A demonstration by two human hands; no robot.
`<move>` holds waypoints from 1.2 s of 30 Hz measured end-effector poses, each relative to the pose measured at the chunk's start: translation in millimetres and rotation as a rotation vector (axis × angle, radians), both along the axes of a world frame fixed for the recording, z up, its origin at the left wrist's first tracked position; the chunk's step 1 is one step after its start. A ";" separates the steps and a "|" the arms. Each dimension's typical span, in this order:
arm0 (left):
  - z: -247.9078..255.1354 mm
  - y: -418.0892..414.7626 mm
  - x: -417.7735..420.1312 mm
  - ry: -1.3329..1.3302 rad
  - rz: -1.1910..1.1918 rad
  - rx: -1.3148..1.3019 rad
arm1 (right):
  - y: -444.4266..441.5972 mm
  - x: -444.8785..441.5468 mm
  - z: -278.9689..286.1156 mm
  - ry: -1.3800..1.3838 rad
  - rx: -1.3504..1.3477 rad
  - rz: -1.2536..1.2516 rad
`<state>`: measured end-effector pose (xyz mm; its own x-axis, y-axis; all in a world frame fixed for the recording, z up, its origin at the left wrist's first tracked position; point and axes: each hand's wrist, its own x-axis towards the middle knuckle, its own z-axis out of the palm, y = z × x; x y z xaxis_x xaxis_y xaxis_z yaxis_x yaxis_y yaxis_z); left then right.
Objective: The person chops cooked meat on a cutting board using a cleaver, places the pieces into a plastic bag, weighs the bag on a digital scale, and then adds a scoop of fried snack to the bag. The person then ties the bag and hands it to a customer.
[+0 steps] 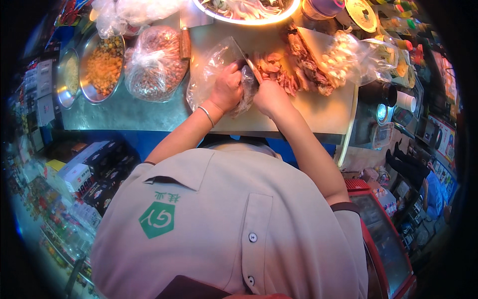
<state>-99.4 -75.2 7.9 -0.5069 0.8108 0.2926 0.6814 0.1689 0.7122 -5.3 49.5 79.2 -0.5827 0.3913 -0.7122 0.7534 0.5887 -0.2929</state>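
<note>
On the cutting board (313,112), my right hand (272,98) grips the handle of a knife (244,56), whose blade points up and to the left. Beside it my left hand (227,86), with a bracelet at the wrist, is closed on a clear plastic bag (209,63); what lies under its fingers is hidden. Cut meat pieces (274,69) lie just beyond the right hand. Farther right rests a larger piece of meat (308,63), next to a plastic bag of pale round food (338,56).
To the left are a tied bag of peanuts (157,63), a cleaver (185,41) and metal trays of diced food (102,69). A large bowl (248,20) stands at the back. Dark and white cups (405,101) stand right. A person in blue (435,190) is far right.
</note>
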 end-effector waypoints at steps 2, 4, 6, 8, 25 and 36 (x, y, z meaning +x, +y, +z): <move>0.0 -2.8 0.5 -0.017 0.001 -0.072 | -0.1 -14.1 -6.4 0.023 0.006 -0.042; -0.3 -4.8 0.6 -0.032 0.012 -0.093 | -1.1 -20.3 -11.5 0.039 0.048 -0.044; -1.0 -5.4 0.8 -0.002 0.023 -0.012 | -0.4 -14.7 -12.6 0.082 0.049 -0.062; -1.6 -5.9 0.9 0.017 0.051 0.049 | 9.8 -1.7 -8.8 0.080 -0.023 -0.088; -2.6 -10.3 -2.8 -0.053 0.110 0.071 | -0.3 25.4 -4.4 0.098 -0.062 -0.014; -9.9 -14.4 0.1 -0.012 0.144 0.101 | 12.8 19.5 23.8 0.098 -0.198 -0.239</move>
